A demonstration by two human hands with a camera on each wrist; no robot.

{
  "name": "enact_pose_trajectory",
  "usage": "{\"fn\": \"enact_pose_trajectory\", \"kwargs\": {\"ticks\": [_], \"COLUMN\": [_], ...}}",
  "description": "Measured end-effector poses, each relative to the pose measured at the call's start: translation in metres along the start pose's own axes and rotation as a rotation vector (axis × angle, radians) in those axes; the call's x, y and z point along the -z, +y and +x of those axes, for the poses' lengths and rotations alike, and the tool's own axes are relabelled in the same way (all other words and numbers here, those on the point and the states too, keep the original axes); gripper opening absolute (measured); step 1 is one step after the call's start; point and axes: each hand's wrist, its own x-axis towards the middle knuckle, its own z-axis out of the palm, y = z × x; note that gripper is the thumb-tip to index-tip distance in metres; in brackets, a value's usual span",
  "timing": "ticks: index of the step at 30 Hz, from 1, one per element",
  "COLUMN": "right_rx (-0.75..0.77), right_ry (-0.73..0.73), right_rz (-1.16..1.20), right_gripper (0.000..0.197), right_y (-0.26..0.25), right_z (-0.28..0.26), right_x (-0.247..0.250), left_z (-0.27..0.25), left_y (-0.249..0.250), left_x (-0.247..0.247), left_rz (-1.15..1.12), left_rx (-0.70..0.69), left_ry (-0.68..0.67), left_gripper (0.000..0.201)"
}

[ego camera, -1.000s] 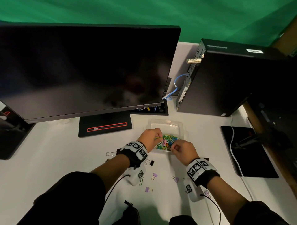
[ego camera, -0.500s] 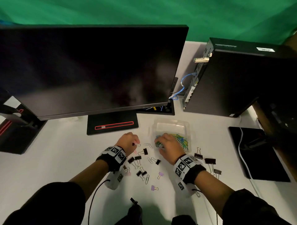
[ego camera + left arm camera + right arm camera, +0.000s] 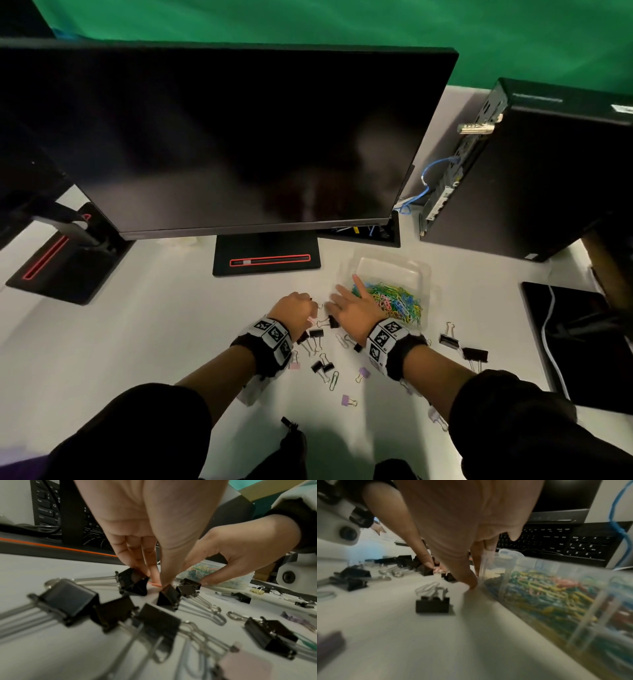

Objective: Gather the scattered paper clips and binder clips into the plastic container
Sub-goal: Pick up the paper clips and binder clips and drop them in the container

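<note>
Clips lie scattered over the white table in front of a dark monitor. The left hand is down among a cluster of black binder clips, its fingers bunched together and pointing at the table, thumb tip meeting them at a pink paper clip between two of the black clips; it seems to pinch that pink clip, though the contact is partly hidden. The right hand sits just beside it, fingers spread and fairly straight, holding nothing. In the right wrist view one fingertip presses the table right against the wall of the plastic container, while the thumb reaches toward the black clips near the left hand.

The clear container stands on the table just right of the right hand, in front of the monitor's base, and is heaped with coloured paper clips, some spilling over its near edge. More black binder clips lie to the right of the right wrist, and small purple binder clips and a silver paper clip lie nearer the person. A black computer tower stands at the right, a keyboard behind the container.
</note>
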Motion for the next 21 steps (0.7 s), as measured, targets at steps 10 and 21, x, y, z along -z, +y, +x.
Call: {"fn": "enact_pose_trajectory", "kwargs": {"ticks": [10,21], "right_rx": [0.028,-0.104], "right_ry": [-0.013,0.295], "right_rz": [-0.023,0.577], "right_gripper": [0.033,0.015], "right_y": [0.004,0.011], "right_z": [-0.014,-0.038], "right_x": [0.003,-0.012], "left_z": [-0.001,0.0], "left_y": [0.006,0.044], "left_x": [-0.001,-0.009], "left_rz": [0.058,0.255], "left_rx": [-0.028,-0.31], "left_ry": [-0.01,-0.115], "left_gripper": [0.017,0.029]}}
